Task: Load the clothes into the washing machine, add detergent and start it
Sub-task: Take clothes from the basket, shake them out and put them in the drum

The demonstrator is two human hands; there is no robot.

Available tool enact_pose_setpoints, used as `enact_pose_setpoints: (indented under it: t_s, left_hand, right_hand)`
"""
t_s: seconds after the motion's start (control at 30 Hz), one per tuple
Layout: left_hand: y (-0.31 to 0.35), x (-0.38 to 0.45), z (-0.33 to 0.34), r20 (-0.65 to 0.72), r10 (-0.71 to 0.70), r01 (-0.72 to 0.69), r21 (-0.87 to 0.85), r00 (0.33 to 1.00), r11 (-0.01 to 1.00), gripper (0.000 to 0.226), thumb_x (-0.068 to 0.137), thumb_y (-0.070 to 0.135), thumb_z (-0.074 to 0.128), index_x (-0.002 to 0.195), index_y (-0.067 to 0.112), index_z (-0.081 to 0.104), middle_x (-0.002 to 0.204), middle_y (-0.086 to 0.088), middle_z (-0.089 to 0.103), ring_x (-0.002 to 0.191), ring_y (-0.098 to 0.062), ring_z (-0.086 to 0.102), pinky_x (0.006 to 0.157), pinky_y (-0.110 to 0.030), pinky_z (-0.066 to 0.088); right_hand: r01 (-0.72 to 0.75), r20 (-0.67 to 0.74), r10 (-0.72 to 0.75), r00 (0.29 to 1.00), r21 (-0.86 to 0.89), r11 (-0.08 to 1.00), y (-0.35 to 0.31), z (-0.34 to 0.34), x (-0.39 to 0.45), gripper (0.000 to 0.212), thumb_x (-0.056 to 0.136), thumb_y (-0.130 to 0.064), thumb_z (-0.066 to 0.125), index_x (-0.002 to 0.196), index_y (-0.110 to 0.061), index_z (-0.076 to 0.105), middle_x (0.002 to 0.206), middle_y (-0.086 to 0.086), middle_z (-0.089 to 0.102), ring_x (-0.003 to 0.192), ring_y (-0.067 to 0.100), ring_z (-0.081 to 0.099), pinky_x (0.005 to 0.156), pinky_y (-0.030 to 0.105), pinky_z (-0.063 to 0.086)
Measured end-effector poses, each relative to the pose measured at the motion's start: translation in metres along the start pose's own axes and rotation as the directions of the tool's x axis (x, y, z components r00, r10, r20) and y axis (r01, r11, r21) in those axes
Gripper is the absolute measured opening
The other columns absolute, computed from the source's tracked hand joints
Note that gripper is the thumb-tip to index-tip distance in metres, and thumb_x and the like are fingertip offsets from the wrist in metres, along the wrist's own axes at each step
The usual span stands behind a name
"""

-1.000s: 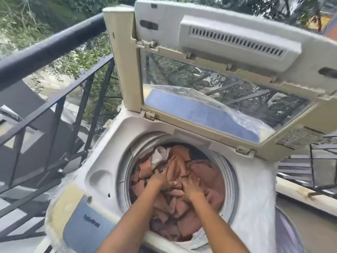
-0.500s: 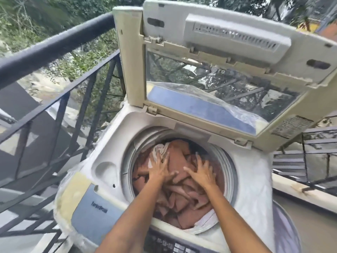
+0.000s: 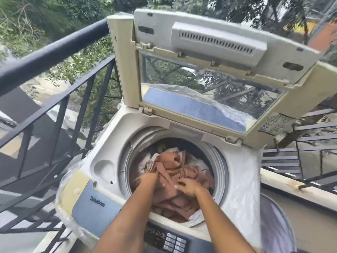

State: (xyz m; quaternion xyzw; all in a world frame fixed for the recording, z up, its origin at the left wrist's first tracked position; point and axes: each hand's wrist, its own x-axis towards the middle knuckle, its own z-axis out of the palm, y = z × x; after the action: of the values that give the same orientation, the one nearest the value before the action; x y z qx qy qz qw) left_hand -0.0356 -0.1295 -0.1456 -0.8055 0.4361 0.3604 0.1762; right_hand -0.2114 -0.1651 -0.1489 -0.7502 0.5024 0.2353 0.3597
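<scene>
A top-loading washing machine (image 3: pixel 238 172) stands in front of me with its lid (image 3: pixel 209 73) folded up and open. The drum holds a heap of rust-brown clothes (image 3: pixel 175 167) with some white cloth beneath. Both my arms reach into the drum. My left hand (image 3: pixel 148 178) is buried in the near left of the heap, its fingers curled into the fabric. My right hand (image 3: pixel 187 185) grips a fold of the brown cloth near the middle. The control panel (image 3: pixel 171 240) with its buttons lies at the front edge, between my forearms.
A black metal balcony railing (image 3: pixel 54 52) runs along the left, close to the machine. A recessed detergent cup (image 3: pixel 104 167) sits left of the drum. A low wall ledge (image 3: pixel 295 187) and more railings are on the right. Trees fill the background.
My hands went from pressing flat on the clothes to curling into them nearer the front of the drum. The brown cloth is bunched higher in the middle.
</scene>
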Motion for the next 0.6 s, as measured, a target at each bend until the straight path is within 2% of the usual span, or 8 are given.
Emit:
enact_pose_setpoints:
  t_s: [0.07,0.13,0.17,0.23,0.3,0.4,0.5,0.6]
  left_hand:
    - [0.006,-0.023,-0.018,0.045,0.095,-0.099,0.104,0.995,0.990,0.049,0.097,0.030,0.044,0.139,0.004,0.041,0.144,-0.013,0.043,0.132,-0.028,0.040,0.104,-0.035,0.036]
    - [0.018,-0.050,-0.042,0.092,0.158,-0.172,0.159,0.983,0.972,0.054,0.098,0.039,0.040,0.145,0.012,0.032,0.150,-0.006,0.033,0.139,-0.028,0.029,0.110,-0.038,0.029]
    - [0.028,-0.068,-0.057,0.066,0.206,-0.214,0.158,0.976,0.964,0.048,0.096,0.042,0.041,0.141,0.025,0.038,0.147,-0.002,0.036,0.138,-0.028,0.030,0.111,-0.041,0.028]
    - [0.050,-0.091,-0.073,0.000,0.328,-0.320,0.214,0.945,0.923,0.027,0.089,0.043,0.048,0.114,0.046,0.057,0.132,0.002,0.051,0.125,-0.032,0.047,0.102,-0.051,0.039]
    - [0.074,-0.101,-0.080,-0.094,0.347,-0.301,0.321,0.933,0.898,0.037,0.088,0.040,0.049,0.125,0.035,0.055,0.135,-0.006,0.052,0.122,-0.037,0.049,0.094,-0.056,0.041]
    - [0.121,-0.135,-0.087,-0.204,0.542,-0.431,0.410,0.815,0.803,0.043,0.090,0.029,0.049,0.131,0.015,0.051,0.137,-0.013,0.050,0.124,-0.036,0.048,0.096,-0.053,0.044]
    - [0.182,-0.160,-0.075,-0.185,0.738,-0.594,0.484,0.649,0.643,0.038,0.092,0.024,0.042,0.129,0.015,0.050,0.133,-0.013,0.053,0.120,-0.032,0.052,0.095,-0.041,0.045]
    - [0.242,-0.184,-0.040,-0.124,0.859,-0.727,0.480,0.497,0.490,0.037,0.095,0.027,0.043,0.128,0.014,0.049,0.127,-0.017,0.055,0.115,-0.034,0.054,0.092,-0.040,0.045]
  right_hand:
    - [-0.037,-0.192,0.041,0.981,0.027,0.999,-0.006,-0.018,-0.028,0.044,0.092,-0.051,0.040,0.129,-0.029,0.051,0.135,0.007,0.053,0.121,0.029,0.051,0.100,0.036,0.042]
    - [-0.055,-0.352,0.063,0.934,0.033,0.998,-0.009,-0.033,-0.054,0.039,0.094,-0.047,0.037,0.121,-0.024,0.055,0.126,0.010,0.059,0.114,0.031,0.056,0.093,0.037,0.045]
    - [-0.071,-0.401,0.093,0.911,0.071,0.995,-0.010,-0.038,-0.068,0.037,0.095,-0.045,0.037,0.118,-0.021,0.055,0.123,0.011,0.060,0.112,0.031,0.056,0.092,0.038,0.045]
    - [-0.088,-0.500,0.117,0.858,0.081,0.993,-0.007,-0.048,-0.102,0.035,0.096,-0.041,0.037,0.116,-0.018,0.053,0.120,0.012,0.060,0.111,0.032,0.057,0.090,0.040,0.046]
    - [-0.120,-0.585,0.143,0.798,0.078,0.990,0.002,-0.055,-0.132,0.034,0.096,-0.039,0.038,0.118,-0.017,0.051,0.118,0.013,0.061,0.109,0.033,0.057,0.088,0.041,0.047]
    - [-0.179,-0.679,0.204,0.705,0.107,0.978,0.033,-0.062,-0.176,0.030,0.096,-0.032,0.039,0.118,-0.019,0.054,0.115,0.012,0.063,0.107,0.033,0.058,0.084,0.040,0.048]
    - [-0.221,-0.725,0.292,0.623,0.195,0.956,0.083,-0.065,-0.209,0.028,0.093,-0.028,0.040,0.115,-0.022,0.057,0.113,0.011,0.064,0.104,0.032,0.060,0.082,0.040,0.048]
    - [-0.276,-0.724,0.399,0.563,0.290,0.916,0.140,-0.059,-0.231,0.028,0.093,-0.023,0.041,0.116,-0.021,0.057,0.113,0.011,0.065,0.105,0.032,0.059,0.082,0.038,0.047]
